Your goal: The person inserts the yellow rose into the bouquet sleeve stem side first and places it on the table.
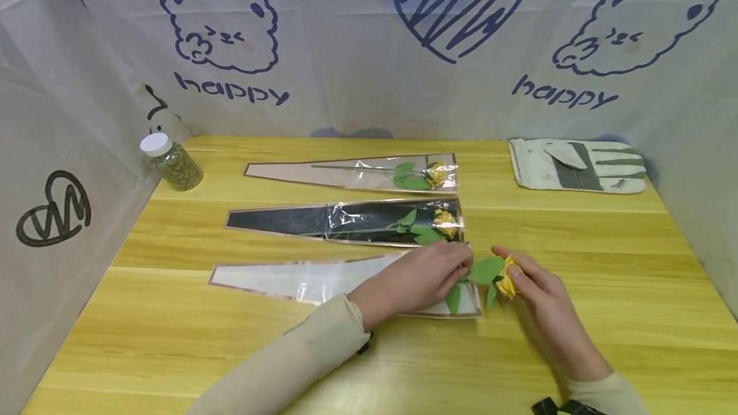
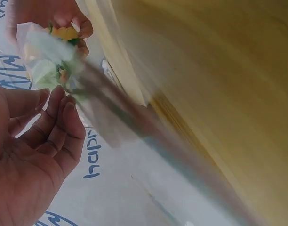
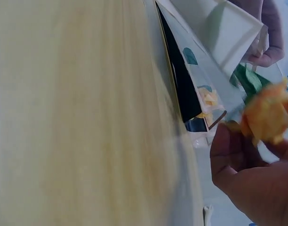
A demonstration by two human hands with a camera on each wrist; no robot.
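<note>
In the head view, a yellow artificial rose with green leaves lies at the wide mouth of a white flower sleeve. My right hand holds the rose by its bloom, also seen as the blurred orange-yellow bloom in the right wrist view. My left hand pinches the sleeve's clear film at the mouth, beside the leaves. In the left wrist view, the left thumb and fingers meet at the film near the stem. The stem is mostly hidden by the hand and sleeve.
Behind lie a black sleeve and a pinkish sleeve, each with a yellow rose inside. A jar with a white lid stands at the back left. A white-and-grey glove lies at the back right of the wooden table.
</note>
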